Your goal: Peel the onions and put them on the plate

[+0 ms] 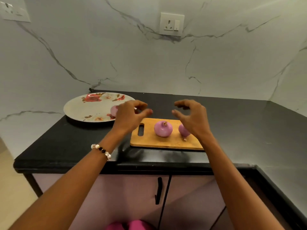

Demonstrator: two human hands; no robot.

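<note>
Onions first: one (114, 110) already lies on the plate (78, 107), peeking out from behind my left hand (131, 115), and two more wait on the board (166, 141) on the desk (66, 143). Both hands hover in the air above the far edge of the board, fingers loosely curled, each grip released and holding nothing.

Now the bit that matters. The middle onion (163, 129) sits upright, root tuft pointing up, in the gap between my hands and nearer me than the fingertips. It's below and to the right of my left hand, below and to the left of my right hand (192, 117). Neither hand is clearly the closer one.

The other onion (183, 130) lies tilted, its stem end pointing down toward me along the board. My right hand is directly over it, hiding half of it. That's the nearer pairing, I'd say: right hand drops almost straight down and it's there.

Whether those two are fully peeled I can't tell; both look smooth and purple, with tufts left on. Plate is off to the left, so my left hand has the short trip there.
</note>
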